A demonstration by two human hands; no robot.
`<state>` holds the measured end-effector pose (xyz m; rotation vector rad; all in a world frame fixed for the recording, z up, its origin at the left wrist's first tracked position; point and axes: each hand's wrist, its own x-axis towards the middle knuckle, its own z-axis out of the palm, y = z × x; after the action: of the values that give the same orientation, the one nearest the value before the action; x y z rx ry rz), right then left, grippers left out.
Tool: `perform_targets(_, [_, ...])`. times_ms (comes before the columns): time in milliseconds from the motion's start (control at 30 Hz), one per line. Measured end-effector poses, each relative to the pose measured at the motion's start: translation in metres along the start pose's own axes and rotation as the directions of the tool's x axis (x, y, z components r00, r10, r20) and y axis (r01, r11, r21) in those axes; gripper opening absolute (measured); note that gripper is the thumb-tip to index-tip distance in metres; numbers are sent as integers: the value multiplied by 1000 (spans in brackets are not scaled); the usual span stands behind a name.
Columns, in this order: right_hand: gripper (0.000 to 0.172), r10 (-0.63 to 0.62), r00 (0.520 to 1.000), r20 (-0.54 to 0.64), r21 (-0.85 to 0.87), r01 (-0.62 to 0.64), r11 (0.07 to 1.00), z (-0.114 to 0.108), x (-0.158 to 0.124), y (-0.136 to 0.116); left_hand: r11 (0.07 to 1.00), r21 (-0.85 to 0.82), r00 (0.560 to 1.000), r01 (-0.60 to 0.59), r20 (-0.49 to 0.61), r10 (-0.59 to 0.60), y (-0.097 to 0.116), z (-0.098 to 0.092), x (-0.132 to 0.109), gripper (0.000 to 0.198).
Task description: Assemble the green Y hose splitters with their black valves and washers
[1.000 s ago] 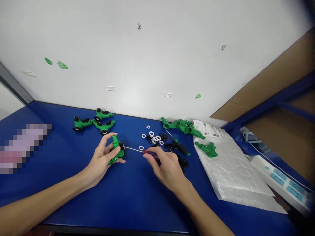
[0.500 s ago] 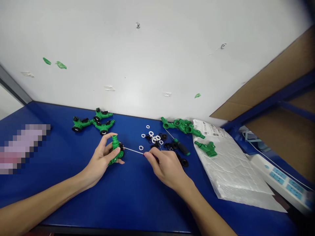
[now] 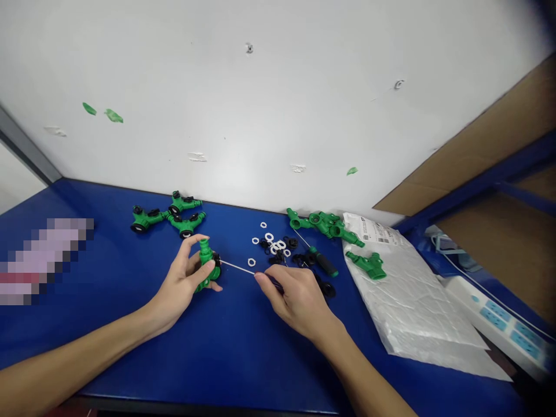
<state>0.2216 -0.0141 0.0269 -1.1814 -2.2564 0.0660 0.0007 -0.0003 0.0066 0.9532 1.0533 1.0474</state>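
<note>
My left hand is closed round a green plastic hose splitter with a black part on its right side. In my right hand is a screwdriver, its thin metal shaft pointing left and its handle mostly hidden by my fingers. The tip meets the black part of the splitter; the exact contact is too small to make out. Just right of the shaft lie white rings and small black parts. A second screwdriver, with a green and black handle, rests behind my right hand.
Several green splitters with black fittings lie at the back left. Bare green splitter bodies are heaped at the back right, and one more sits on a white plastic bag. A power strip is at the far right.
The whole view has shifted slightly, so everything sits a little farther right. Both hands keep their holds, and the screwdriver tip stays at the splitter's black part.
</note>
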Motion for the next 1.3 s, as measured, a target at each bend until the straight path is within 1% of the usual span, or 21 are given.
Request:
perform_targets(67, [14, 114, 991, 68, 69, -119, 991, -5, 1, -1, 1000, -4, 1000, 13, 4, -13, 0, 1, 0, 50])
perform_targets(100, [13, 148, 984, 97, 113, -158, 981, -7, 1, -1, 1000, -8, 1000, 24, 7, -24, 1, 1, 0, 50])
perform_targets(133, [15, 153, 983, 104, 156, -168, 973, -8, 1, 0, 999, -14, 999, 36, 10, -36, 1, 2, -1, 50])
perform_targets(167, [14, 131, 987, 92, 194, -147, 970, -9, 1, 1, 999, -21, 999, 48, 12, -48, 2, 2, -1, 50])
perform_targets(233, [7, 35, 999, 28, 236, -41, 971, -7, 0, 4, 998, -37, 998, 59, 9, -59, 3, 3, -1, 51])
perform_targets(300, [9, -53, 997, -47, 222, 62, 973, -2, 0, 7, 998, -48, 999, 49, -4, -49, 4, 3, -1, 51])
perform_targets(333, [11, -79, 994, -69, 207, 92, 974, 0, -1, 8, 998, -51, 999, 40, -9, -40, 5, 3, -1, 50])
perform_targets(400, [13, -109, 990, -89, 192, 124, 974, 4, -1, 8, 998, -59, 1000, 24, -9, -25, 5, 2, -1, 46])
perform_targets(500, [14, -121, 988, -94, 181, 137, 974, 6, -2, 5, 997, -72, 1000, 30, 11, -29, 4, 0, -1, 42])
perform_targets(600, [13, -92, 993, -79, 158, 104, 982, 6, -2, 2, 997, -70, 999, 40, 27, -38, 3, 1, -2, 41])
perform_targets(700, [13, -41, 998, -38, 133, 46, 990, 4, -1, -1, 999, -37, 999, 30, 47, -28, 4, 3, -1, 40])
perform_targets(767, [16, 12, 999, 30, 112, -15, 994, 1, 0, -3, 1000, -18, 998, 23, 62, -22, 4, 4, -1, 39])
perform_targets(833, [14, 88, 990, 107, 110, -100, 989, -5, 1, -4, 1000, -5, 997, 19, 68, -18, 5, 4, 0, 39])
perform_targets(900, [15, 139, 976, 167, 150, -164, 975, -12, 1, -5, 1000, 17, 997, 16, 80, -17, 5, 3, 0, 37])
perform_targets(933, [15, 137, 976, 171, 181, -167, 969, -14, 1, -4, 999, 32, 995, 14, 95, -17, 5, 2, 0, 37])
perform_targets(967, [12, 114, 981, 158, 212, -147, 966, -16, 0, -3, 999, 47, 993, 12, 115, -18, 4, 2, 0, 36])
perform_targets(1033, [8, 40, 995, 96, 254, -64, 965, -16, -1, -2, 997, 70, 988, 8, 150, -18, 4, 1, 0, 36])
perform_targets(1133, [10, -45, 999, -4, 217, 45, 975, -9, -3, -1, 997, 76, 988, -15, 152, 3, 2, 1, -1, 35])
perform_targets(1200, [11, -58, 998, -29, 154, 62, 986, -3, -3, -2, 997, 72, 990, -31, 138, 20, 2, 0, -1, 35])
perform_targets(1233, [16, -51, 998, -27, 119, 54, 991, -2, -3, -3, 997, 71, 991, -31, 134, 21, 2, 0, -1, 35])
perform_targets(1300, [23, 0, 1000, 18, 71, -1, 997, -2, -1, -4, 997, 74, 992, -12, 130, 3, 2, 0, 0, 35])
